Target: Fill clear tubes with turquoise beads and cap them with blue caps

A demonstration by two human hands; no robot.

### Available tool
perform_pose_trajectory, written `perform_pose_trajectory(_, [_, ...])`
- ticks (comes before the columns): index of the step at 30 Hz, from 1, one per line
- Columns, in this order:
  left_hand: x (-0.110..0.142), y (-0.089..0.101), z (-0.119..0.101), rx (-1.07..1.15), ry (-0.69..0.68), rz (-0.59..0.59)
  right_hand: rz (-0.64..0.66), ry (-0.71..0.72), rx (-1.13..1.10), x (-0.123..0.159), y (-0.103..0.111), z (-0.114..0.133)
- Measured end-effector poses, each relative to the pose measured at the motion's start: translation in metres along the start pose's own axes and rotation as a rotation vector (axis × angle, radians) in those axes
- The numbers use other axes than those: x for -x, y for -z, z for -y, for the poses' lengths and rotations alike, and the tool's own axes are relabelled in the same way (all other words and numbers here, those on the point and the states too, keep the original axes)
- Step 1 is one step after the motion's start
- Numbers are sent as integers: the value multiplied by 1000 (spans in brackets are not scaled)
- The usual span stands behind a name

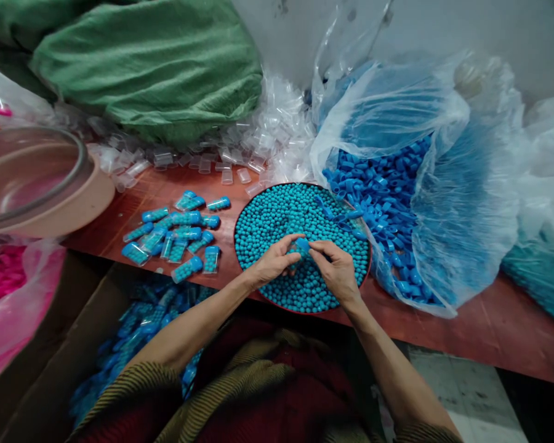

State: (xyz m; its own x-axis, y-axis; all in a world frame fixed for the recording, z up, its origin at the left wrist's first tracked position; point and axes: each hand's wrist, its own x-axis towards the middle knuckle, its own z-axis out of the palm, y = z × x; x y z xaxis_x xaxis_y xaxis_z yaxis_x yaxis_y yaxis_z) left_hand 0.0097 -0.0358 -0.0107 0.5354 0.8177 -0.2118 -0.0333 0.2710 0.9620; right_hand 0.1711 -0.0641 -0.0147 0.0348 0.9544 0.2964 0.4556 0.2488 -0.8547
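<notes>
Both my hands meet over a round red tray point(237, 216) heaped with small turquoise balls point(277, 215). My left hand point(272, 261) and my right hand point(335, 267) pinch together on one small tube with a blue cap point(301, 246), held just above the balls. To the left, several filled capped tubes point(178, 237) lie on the red-brown table point(489, 326). A clear bag of blue caps point(383, 184) spills toward the tray from the right. Empty clear tubes point(258, 147) are piled behind the tray.
A green sack point(152, 67) lies at the back left. A tan basin point(41, 184) stands at the left above a bag of pink parts point(4, 289). A cardboard box of filled blue tubes point(143, 326) sits below the table edge. More plastic bags point(545, 215) crowd the right.
</notes>
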Motion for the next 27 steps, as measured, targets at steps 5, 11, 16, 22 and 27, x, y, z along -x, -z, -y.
perform_pose_trajectory(5, [1, -4, 3, 25, -38, -73, 93, 122, 9, 2, 4, -2])
perform_pose_trajectory(11, [1, -10, 6, -6, -46, -84, 244, 141, -34, -7, 17, -7])
perform_pose_trajectory(16, [3, -12, 1, -27, -77, -110, 267, -52, -152, -15, 25, -6])
perform_pose_trajectory(22, [9, 1, -6, 45, -8, 55, 179, -363, -555, -11, 20, -6])
perform_pose_trajectory(27, [11, -5, -6, -52, -69, -4, 169, -154, -226, -8, 15, 4])
